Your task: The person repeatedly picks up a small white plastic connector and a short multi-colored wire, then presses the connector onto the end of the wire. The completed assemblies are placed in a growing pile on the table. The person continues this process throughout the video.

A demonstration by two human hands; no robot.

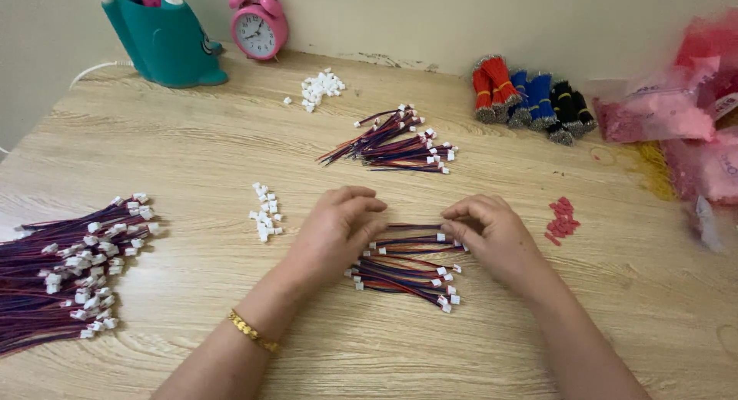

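Note:
My left hand (334, 231) and my right hand (492, 235) rest on the wooden table (192, 154), fingertips pinching the two ends of a short wire lead (411, 232) with red, blue and black strands. Just below it, between my hands, lies a small pile of similar leads (403, 277) with white plug connectors. A gold bracelet (252, 332) sits on my left wrist. A few loose white connectors (265, 213) lie left of my left hand, and small red connectors (562, 219) lie right of my right hand.
A big heap of finished leads (65, 273) fills the left edge. Another lead bundle (396, 142), white connectors (321, 87), tied red, blue and black wire bundles (530, 99), pink bags (684, 116), a teal holder (161, 35) and a pink alarm clock (258, 27) stand farther back.

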